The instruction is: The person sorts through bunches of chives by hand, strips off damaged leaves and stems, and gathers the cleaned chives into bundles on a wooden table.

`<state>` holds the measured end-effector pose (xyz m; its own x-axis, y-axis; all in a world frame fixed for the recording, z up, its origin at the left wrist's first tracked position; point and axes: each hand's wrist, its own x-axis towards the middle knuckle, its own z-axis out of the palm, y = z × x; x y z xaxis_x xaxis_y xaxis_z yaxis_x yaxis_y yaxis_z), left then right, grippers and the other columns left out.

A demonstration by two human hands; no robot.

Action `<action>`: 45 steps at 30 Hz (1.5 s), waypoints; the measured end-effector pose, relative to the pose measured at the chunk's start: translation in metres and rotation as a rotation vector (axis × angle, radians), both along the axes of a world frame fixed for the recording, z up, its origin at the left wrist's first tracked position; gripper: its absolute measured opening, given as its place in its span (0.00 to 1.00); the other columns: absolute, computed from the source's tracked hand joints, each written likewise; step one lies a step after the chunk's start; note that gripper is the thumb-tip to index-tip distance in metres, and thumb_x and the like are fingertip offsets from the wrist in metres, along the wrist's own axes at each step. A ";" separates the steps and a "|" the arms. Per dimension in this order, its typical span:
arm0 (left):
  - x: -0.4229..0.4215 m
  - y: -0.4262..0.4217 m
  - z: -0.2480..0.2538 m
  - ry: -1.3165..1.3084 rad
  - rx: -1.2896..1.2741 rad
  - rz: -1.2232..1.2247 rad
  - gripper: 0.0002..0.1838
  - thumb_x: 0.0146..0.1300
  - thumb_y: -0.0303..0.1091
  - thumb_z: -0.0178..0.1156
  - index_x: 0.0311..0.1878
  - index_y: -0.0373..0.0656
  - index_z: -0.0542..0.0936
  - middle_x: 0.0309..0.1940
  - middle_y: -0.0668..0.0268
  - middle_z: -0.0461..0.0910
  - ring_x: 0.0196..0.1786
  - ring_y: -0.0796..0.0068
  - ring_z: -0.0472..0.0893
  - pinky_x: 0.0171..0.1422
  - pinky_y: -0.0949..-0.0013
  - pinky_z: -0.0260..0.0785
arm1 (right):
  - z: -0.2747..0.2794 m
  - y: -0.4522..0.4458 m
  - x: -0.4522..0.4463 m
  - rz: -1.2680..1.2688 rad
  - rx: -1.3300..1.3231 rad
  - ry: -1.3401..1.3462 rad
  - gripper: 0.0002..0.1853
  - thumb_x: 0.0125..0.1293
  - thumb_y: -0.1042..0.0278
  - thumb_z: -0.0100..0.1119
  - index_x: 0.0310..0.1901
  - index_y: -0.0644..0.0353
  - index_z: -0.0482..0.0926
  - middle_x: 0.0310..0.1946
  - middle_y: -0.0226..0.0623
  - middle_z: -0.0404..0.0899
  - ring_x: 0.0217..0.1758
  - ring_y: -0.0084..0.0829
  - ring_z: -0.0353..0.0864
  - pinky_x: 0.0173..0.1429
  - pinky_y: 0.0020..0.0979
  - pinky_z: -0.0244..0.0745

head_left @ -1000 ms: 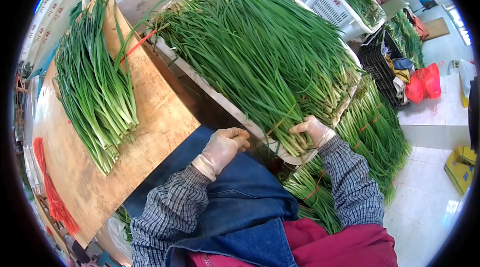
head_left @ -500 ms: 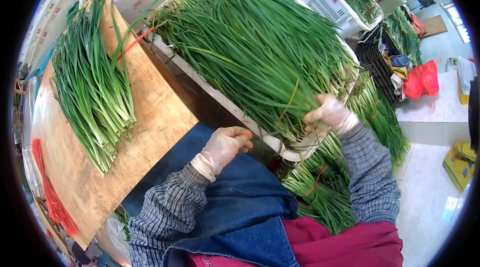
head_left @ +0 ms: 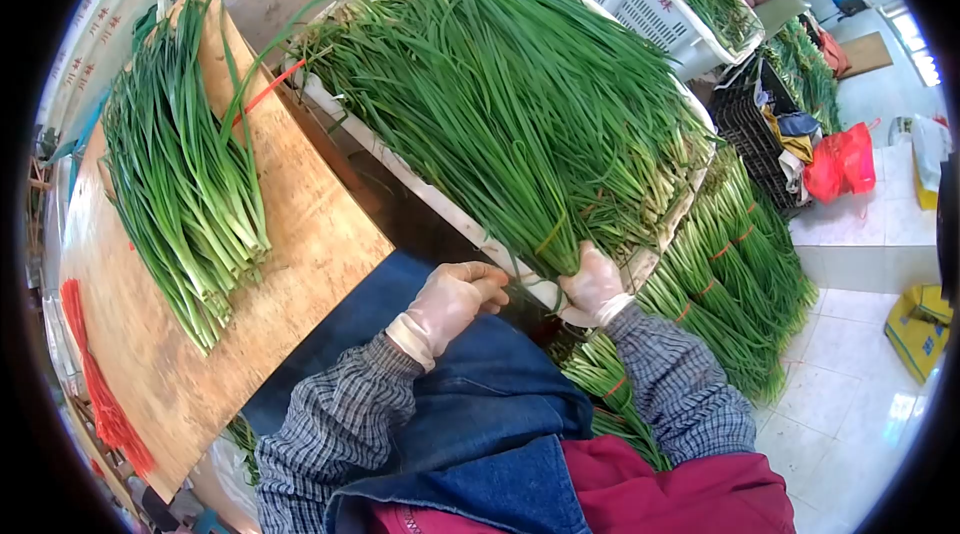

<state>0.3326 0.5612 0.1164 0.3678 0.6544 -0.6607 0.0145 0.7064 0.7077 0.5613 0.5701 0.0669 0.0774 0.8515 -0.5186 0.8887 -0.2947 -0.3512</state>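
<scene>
My right hand (head_left: 594, 284), in a pale thin glove, is closed round the stem end of a bunch of garlic chives (head_left: 535, 194) at the near edge of the white crate (head_left: 465, 226). The leaves of this bunch stretch up and left over the other chives in the crate. My left hand (head_left: 450, 304), gloved too, hovers between the board and the crate with its fingers curled together; whatever they may hold is hidden. A loose pile of chives (head_left: 190, 174) lies on the wooden board (head_left: 310, 264) to the left.
Red ties (head_left: 100, 384) lie on the board's left edge, and one red strip (head_left: 268, 94) crosses its far right edge. Tied chive bundles (head_left: 740, 274) are stacked right of the crate. Behind are another white crate (head_left: 640, 9), a black crate (head_left: 745, 129) and a red bag (head_left: 842, 162).
My right hand has moved left and toward me with the chives, which now lie more upright in view. More tied bundles show on the right. My left hand has hardly moved.
</scene>
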 end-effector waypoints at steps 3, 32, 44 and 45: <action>-0.003 -0.003 -0.002 -0.012 -0.017 0.029 0.11 0.61 0.29 0.51 0.42 0.35 0.77 0.31 0.64 0.80 0.33 0.79 0.77 0.41 0.77 0.69 | -0.013 -0.008 -0.006 0.021 0.063 -0.074 0.26 0.44 0.64 0.66 0.43 0.66 0.67 0.38 0.51 0.74 0.43 0.49 0.74 0.46 0.42 0.71; -0.001 0.003 0.000 -0.093 -0.039 0.068 0.11 0.62 0.29 0.49 0.42 0.34 0.76 0.31 0.63 0.80 0.32 0.77 0.77 0.40 0.76 0.69 | 0.095 0.075 0.039 0.137 -0.015 -0.096 0.31 0.42 0.71 0.58 0.51 0.76 0.67 0.35 0.55 0.76 0.41 0.44 0.76 0.50 0.33 0.70; 0.083 0.033 -0.029 -0.055 -0.177 0.077 0.20 0.57 0.34 0.57 0.46 0.27 0.71 0.38 0.55 0.76 0.37 0.67 0.77 0.40 0.69 0.71 | 0.014 0.032 0.045 -0.027 -0.014 -0.054 0.18 0.46 0.67 0.56 0.39 0.71 0.74 0.33 0.56 0.76 0.38 0.47 0.77 0.46 0.37 0.71; 0.094 0.038 -0.029 0.039 -0.195 0.086 0.19 0.55 0.35 0.58 0.43 0.26 0.73 0.35 0.55 0.77 0.34 0.66 0.76 0.38 0.69 0.70 | 0.015 0.031 0.043 -0.016 -0.017 -0.065 0.19 0.46 0.67 0.57 0.39 0.71 0.74 0.33 0.56 0.77 0.38 0.47 0.77 0.46 0.37 0.71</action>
